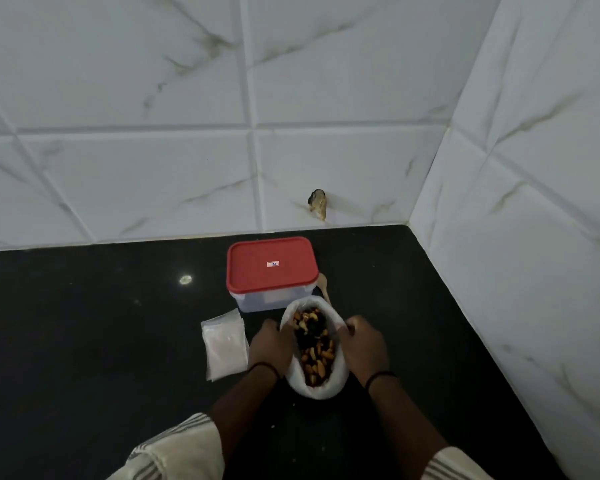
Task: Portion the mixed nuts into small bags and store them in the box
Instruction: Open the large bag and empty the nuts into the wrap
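Packets of small clear bags [225, 342] lay in a stack on the dark surface [84, 341], just left of the hands. Next came the left hand [272, 346], fingers curled round the left rim of a white bag [314, 389] full of mixed nuts [314, 351]. Behind that bag stood the box [272, 273], its red lid [271, 263] on, a pale spoon [323, 284] lying just beside its right edge. Farther right, the right hand [362, 346] pinched the bag's right rim, the mouth held wide.
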The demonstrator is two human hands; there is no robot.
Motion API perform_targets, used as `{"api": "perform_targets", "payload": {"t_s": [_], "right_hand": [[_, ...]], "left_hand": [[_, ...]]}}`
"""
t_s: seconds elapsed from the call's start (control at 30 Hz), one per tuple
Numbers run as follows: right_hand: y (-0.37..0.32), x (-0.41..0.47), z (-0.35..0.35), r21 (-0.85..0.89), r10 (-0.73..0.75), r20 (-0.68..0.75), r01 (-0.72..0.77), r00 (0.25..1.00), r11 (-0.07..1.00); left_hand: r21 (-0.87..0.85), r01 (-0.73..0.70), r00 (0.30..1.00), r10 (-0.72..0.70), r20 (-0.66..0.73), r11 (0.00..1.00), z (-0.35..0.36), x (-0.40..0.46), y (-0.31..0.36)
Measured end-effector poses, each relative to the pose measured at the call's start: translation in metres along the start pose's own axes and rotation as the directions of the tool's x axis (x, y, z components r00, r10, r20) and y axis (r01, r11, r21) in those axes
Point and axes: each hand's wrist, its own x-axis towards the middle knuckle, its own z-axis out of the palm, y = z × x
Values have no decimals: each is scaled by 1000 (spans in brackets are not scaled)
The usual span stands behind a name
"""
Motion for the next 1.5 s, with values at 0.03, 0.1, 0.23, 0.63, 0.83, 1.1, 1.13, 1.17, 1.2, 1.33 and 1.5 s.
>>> {"api": "perform_targets", "payload": {"t_s": [0.03,0.1,0.23,0.63,0.83,1.1,1.13,1.17,1.2,1.33,1.5], "right_hand": [[-2,-1,-2,-24,-24,-36,23,999,999],[2,-1,-2,-93,-40,-26,38,999,995],[8,1,-6,-135,-33,24,35,999,990],[-39,73,-14,-232,-26,75,43,997,972],[-40,80,-6,-330,24,100,10,995,944],[-33,74,-26,-381,-1,41,16,999,925],[-32,72,-31,-386,-8,22,16,1000,922],[-30,68,-36,-394,-28,1,27,1000,919],[-27,65,-41,-404,-65,-20,51,998,913],[-3,51,-59,-323,-258,-74,222,963,920],[1,27,-59,-127,-262,55,267,964,955]], "left_hand": [[17,-10,1000,11,-20,1000,0,-2,0],[75,1,999,2,-36,997,-2,-7,-2],[183,-16,1000,15,5,983,-2,-9,-14],[66,-38,984,25,178,997,-17,-9,-9],[42,-6,967,-5,254,999,-28,1,2],[101,7,967,-33,252,995,-27,8,10],[107,3,969,-29,244,994,-26,8,11],[112,0,971,-26,236,994,-26,8,11],[114,1,972,-28,234,993,-25,8,11],[94,29,964,-53,260,995,-26,9,11],[71,42,964,-59,260,997,-27,6,9]]}}
